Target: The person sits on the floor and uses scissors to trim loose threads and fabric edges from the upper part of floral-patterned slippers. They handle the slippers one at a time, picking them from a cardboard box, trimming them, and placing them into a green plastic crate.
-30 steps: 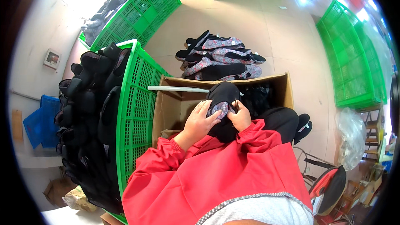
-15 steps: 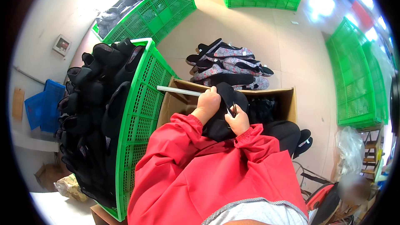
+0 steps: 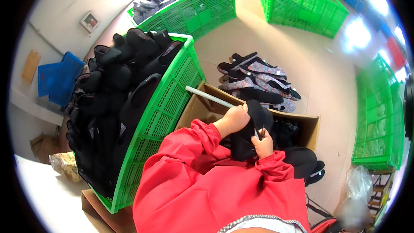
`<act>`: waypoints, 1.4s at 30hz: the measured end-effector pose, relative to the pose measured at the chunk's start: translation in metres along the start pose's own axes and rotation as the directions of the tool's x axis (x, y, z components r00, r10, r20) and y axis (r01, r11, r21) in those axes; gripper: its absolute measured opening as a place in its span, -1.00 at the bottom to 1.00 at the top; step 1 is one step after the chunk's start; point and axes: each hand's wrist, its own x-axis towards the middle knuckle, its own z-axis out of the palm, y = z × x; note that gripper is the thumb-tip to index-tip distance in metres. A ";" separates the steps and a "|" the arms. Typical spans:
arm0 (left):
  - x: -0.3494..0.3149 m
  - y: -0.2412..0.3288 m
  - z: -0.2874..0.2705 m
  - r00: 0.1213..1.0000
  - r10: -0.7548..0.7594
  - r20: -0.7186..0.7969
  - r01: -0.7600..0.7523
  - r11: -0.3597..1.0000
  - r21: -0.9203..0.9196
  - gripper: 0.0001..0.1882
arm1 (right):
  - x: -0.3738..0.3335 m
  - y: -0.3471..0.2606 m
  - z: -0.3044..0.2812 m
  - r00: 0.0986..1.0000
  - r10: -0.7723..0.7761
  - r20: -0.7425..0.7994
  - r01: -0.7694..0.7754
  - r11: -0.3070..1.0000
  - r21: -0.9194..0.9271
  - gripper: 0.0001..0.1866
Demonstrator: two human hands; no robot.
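A black slipper [image 3: 260, 118] is bent up in front of me over an open cardboard box [image 3: 308, 129]. My left hand [image 3: 236, 120] is closed on its upper left side. My right hand [image 3: 264, 145], lower and to the right, is closed around small dark scissors [image 3: 263, 132] against the slipper's opening; the fingers hide much of them. A pale rod [image 3: 209, 96] runs from the green crate's side to behind my left hand; whether I grip it, I cannot tell. Dark items [image 3: 285, 133] lie inside the box.
Left stands a green crate [image 3: 146, 155] heaped with black slippers [image 3: 114, 80]. Patterned slippers [image 3: 261, 80] are piled on the floor beyond the box. More green crates [image 3: 302, 11] stand at the back and right [image 3: 373, 121]. Clear plastic [image 3: 358, 183] lies at lower right.
The view has turned, so the scene sits further right and lower overall. Both hands keep their hold on the slipper and scissors, with little other change.
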 end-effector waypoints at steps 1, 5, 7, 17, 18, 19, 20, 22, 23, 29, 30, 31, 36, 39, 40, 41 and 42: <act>-0.011 0.000 -0.012 0.999 0.002 -0.055 -0.005 0.999 -0.051 -0.75 | 0.000 0.000 0.000 1.000 0.026 0.014 -0.027 0.993 0.118 -0.85; -0.050 -0.017 -0.032 0.891 -0.263 -0.369 0.007 0.822 -0.569 -0.75 | -0.001 -0.012 -0.009 0.999 -0.006 0.053 0.000 0.994 0.109 -0.83; -0.055 -0.023 -0.039 0.691 -0.594 -0.411 0.018 0.584 -0.812 -0.73 | 0.001 -0.014 -0.026 0.989 -0.070 0.129 0.061 0.995 0.077 -0.82; -0.074 0.016 -0.076 0.897 -0.427 0.113 -0.274 -0.738 -0.616 -0.66 | 0.001 -0.040 -0.057 0.959 -0.060 0.276 0.058 0.998 0.015 -0.79; -0.075 0.021 -0.086 0.859 -0.511 0.030 -0.315 -0.574 -0.755 -0.64 | 0.004 -0.036 -0.059 0.971 -0.056 0.231 0.066 0.997 -0.033 -0.79; -0.076 0.026 -0.098 0.816 -0.574 -0.068 -0.341 -0.383 -0.859 -0.62 | 0.008 -0.026 -0.061 0.983 -0.078 0.166 0.087 0.995 -0.045 -0.79; -0.079 0.029 -0.107 0.787 -0.587 -0.188 -0.329 -0.142 -0.934 -0.56 | 0.012 -0.013 -0.063 0.990 -0.102 0.097 0.108 0.992 -0.058 -0.78; -0.086 0.044 -0.126 0.795 -0.481 -0.368 -0.407 0.026 -0.913 -0.52 | 0.019 0.016 -0.066 0.992 -0.128 0.022 0.127 0.991 0.049 -0.87; -0.089 0.052 -0.134 0.808 -0.388 -0.443 -0.444 0.091 -0.891 -0.50 | 0.028 0.042 -0.072 0.983 -0.169 0.076 0.160 0.981 0.111 -0.90; -0.077 0.082 -0.120 0.667 0.175 -0.724 -0.742 0.255 -0.621 -0.38 | 0.010 0.005 -0.093 0.913 0.062 0.403 -0.377 0.502 0.779 -0.79; -0.076 0.082 -0.121 0.687 0.226 -0.690 -0.724 0.286 -0.627 -0.35 | 0.008 0.004 -0.094 0.948 0.078 0.309 -0.303 0.518 0.800 -0.78; -0.078 0.083 -0.122 0.703 0.272 -0.657 -0.710 0.314 -0.630 -0.33 | 0.011 0.008 -0.092 0.981 0.079 0.175 -0.188 0.580 0.793 -0.76; -0.078 0.090 -0.124 0.852 0.327 -0.408 -0.512 0.358 -0.781 -0.41 | 0.031 0.005 -0.102 0.930 -0.077 -0.359 0.272 0.800 0.535 -0.67; -0.069 0.103 -0.125 0.944 -0.021 -0.329 -0.285 0.453 -0.845 -0.22 | 0.012 -0.031 -0.092 0.915 -0.232 -0.331 0.394 0.693 0.603 -0.72; -0.066 0.107 -0.125 0.962 -0.128 -0.240 -0.182 0.354 -0.917 -0.14 | 0.005 -0.047 -0.084 0.929 -0.227 -0.293 0.369 0.652 0.662 -0.67; -0.060 0.110 -0.124 0.966 -0.217 -0.143 -0.090 0.237 -0.967 -0.07 | -0.002 -0.064 -0.080 0.938 -0.227 -0.263 0.347 0.612 0.711 -0.61; -0.056 0.109 -0.119 0.966 -0.254 -0.044 -0.004 0.154 -0.988 -0.02 | -0.011 -0.079 -0.072 0.982 -0.128 -0.141 0.186 0.500 0.845 -0.44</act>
